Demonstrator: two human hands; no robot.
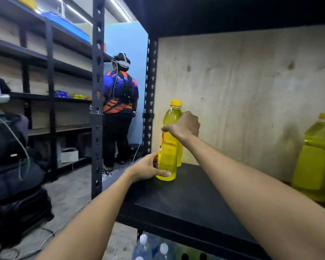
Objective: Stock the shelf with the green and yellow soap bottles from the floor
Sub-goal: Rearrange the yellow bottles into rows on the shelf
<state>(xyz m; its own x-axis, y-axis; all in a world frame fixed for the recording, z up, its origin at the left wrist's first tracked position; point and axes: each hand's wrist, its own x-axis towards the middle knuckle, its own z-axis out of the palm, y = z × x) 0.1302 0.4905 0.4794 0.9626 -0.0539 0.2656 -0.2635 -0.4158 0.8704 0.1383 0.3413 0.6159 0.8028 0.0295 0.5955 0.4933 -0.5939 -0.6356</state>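
Note:
A yellow soap bottle (168, 147) with a yellow cap stands upright near the left edge of the black shelf (191, 196). My left hand (148, 168) wraps around its base. My right hand (184, 126) grips its upper body below the neck. A second yellow bottle (179, 156) stands right behind it, mostly hidden. No green bottle shows on the shelf.
A large yellow jug (316, 158) stands at the shelf's right end. Clear bottles with white caps (152, 248) sit below the shelf. Another person (119, 107) stands in the aisle by the blue wall. Dark bags (11, 166) and cables lie on the floor at left.

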